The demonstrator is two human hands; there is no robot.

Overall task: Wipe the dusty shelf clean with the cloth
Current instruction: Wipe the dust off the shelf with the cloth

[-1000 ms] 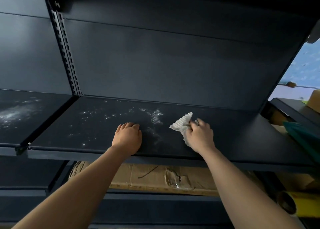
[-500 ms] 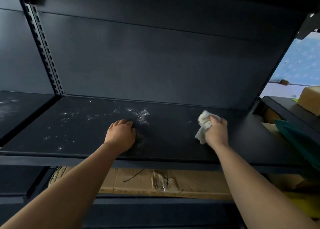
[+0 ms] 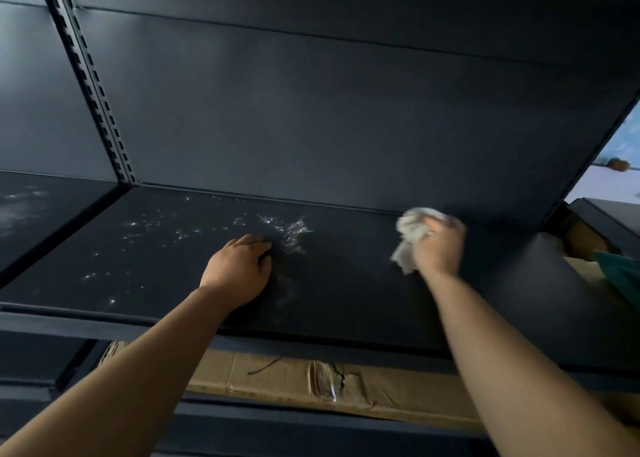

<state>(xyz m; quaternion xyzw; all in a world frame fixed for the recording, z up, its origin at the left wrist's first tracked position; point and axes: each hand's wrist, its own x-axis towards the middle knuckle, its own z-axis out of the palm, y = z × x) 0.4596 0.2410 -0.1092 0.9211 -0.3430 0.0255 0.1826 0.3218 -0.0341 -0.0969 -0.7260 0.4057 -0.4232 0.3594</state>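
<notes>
A dark metal shelf (image 3: 346, 283) runs across the view at chest height. White dust specks (image 3: 166, 228) cover its left half, thickest in a patch (image 3: 291, 231) near the middle. The right half looks dark and plain. My right hand (image 3: 440, 245) presses a crumpled white cloth (image 3: 408, 238) onto the shelf near the back right, and it is blurred with motion. My left hand (image 3: 239, 269) rests on the shelf beside the dust patch, palm down with the fingers curled under and nothing in it.
A slotted upright (image 3: 93, 89) divides this bay from a dusty shelf (image 3: 31, 207) on the left. A flattened cardboard box (image 3: 311, 380) lies on the level below. At the right edge sit a green object (image 3: 620, 276) and cardboard.
My right hand has swept the cloth from the middle of the shelf to the right and towards the back wall. My left hand has stayed in place.
</notes>
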